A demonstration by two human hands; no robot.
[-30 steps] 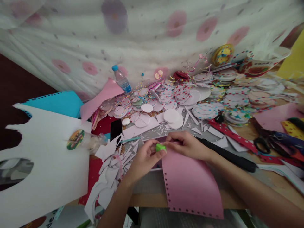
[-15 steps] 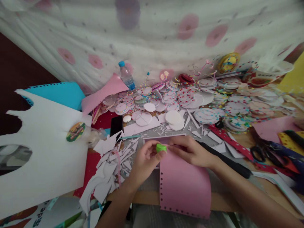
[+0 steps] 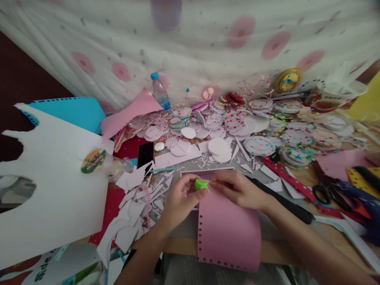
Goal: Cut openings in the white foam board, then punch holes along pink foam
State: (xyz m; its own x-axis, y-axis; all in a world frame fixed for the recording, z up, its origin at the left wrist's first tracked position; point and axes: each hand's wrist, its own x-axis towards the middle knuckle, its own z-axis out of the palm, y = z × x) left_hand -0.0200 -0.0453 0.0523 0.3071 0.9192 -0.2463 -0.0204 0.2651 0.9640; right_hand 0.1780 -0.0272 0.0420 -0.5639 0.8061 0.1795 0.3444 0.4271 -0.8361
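Note:
My left hand (image 3: 181, 202) is closed around a small green craft punch (image 3: 201, 184), thumb and fingers pressing on it. The punch sits at the upper left corner of a pink paper sheet (image 3: 228, 233). Small shaped holes run down the sheet's left side and along its lower edge. My right hand (image 3: 242, 190) pinches the sheet's top edge, close beside the punch. The sheet curves down over the table's front edge. Behind both hands lies a shallow pale tray (image 3: 208, 171), partly covered by them.
White paper scraps (image 3: 139, 221) lie to the left, near a large cut white sheet (image 3: 71, 198) and a phone (image 3: 145, 154). Decorated paper discs (image 3: 234, 118) and a water bottle (image 3: 160, 93) stand at the back. Scissors (image 3: 322, 194) and a red dotted ribbon (image 3: 291, 178) lie right.
The view has shifted slightly. Both hands keep their hold on the punch and the pink sheet, whose hanging end sits a little further left.

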